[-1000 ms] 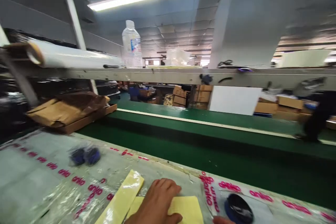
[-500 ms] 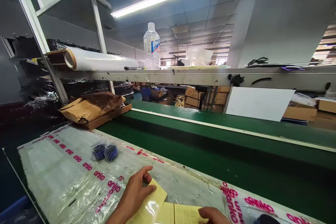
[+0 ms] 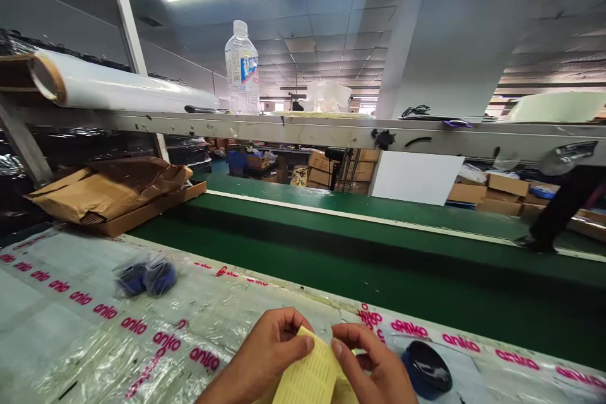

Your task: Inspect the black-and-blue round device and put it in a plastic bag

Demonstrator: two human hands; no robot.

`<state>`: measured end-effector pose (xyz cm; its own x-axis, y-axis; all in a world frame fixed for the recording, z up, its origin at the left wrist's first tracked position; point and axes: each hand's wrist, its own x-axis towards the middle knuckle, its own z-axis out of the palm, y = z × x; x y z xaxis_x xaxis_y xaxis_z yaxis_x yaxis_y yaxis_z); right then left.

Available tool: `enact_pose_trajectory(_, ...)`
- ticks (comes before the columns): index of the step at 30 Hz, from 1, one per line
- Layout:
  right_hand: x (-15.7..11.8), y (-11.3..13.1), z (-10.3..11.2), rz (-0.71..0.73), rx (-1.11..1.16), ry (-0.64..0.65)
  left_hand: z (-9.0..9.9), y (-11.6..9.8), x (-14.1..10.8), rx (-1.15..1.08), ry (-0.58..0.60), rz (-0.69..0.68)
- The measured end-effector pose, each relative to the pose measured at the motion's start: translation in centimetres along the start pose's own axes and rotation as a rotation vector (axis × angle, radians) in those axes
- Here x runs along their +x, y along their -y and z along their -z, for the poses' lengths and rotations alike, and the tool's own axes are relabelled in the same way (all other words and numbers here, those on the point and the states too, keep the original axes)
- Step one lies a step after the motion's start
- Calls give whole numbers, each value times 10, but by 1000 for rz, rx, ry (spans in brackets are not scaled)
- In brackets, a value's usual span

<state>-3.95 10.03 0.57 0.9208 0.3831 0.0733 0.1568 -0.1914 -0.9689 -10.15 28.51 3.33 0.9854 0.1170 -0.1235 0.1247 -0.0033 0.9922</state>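
Observation:
In the lower middle of the head view, my left hand (image 3: pixel 279 350) pinches a yellow label sheet (image 3: pixel 310 375) between thumb and bent fingers. Rows of small print cover the sheet, and its lower part runs out of the picture. My right hand (image 3: pixel 369 360) is closed at the sheet's upper right edge, thumb and forefinger pressed together there. Whether a loose label sits between those fingertips I cannot tell. Just right of that hand lies a dark blue round object (image 3: pixel 427 370) with a black top. Two similar blue pieces (image 3: pixel 146 276) in clear plastic lie to the left.
Plastic film printed "anko" (image 3: pixel 108 347) covers the worktop. Beyond it runs a green conveyor belt (image 3: pixel 293 252). Brown paper in a cardboard tray (image 3: pixel 156 207) stands at the left. Above, a shelf (image 3: pixel 312 131) carries a water bottle (image 3: pixel 242 69) and a film roll (image 3: pixel 127 89).
The view has swung to the right, bringing the dark round object further in. My right hand has come up to the sheet's top edge beside my left. The sheet now stands more upright.

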Motion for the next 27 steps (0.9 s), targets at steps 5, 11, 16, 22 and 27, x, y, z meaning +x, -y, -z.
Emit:
enact_pose_trajectory(5,-4,-4,9,-122,129,78,-14,-8,0,38,16,63)
enact_pose_trajectory(11,-7,-4,11,-133,190,76,-18,-5,0,36,35,30)
enact_pose_trajectory(16,-7,-9,10,-153,205,67,-22,-6,0,52,41,24)
enact_pose_trajectory(22,-11,-5,13,-103,117,62,-26,-7,3,117,22,18)
enact_pose_trajectory(27,-14,1,14,-76,101,75,-31,-3,7,207,9,15)
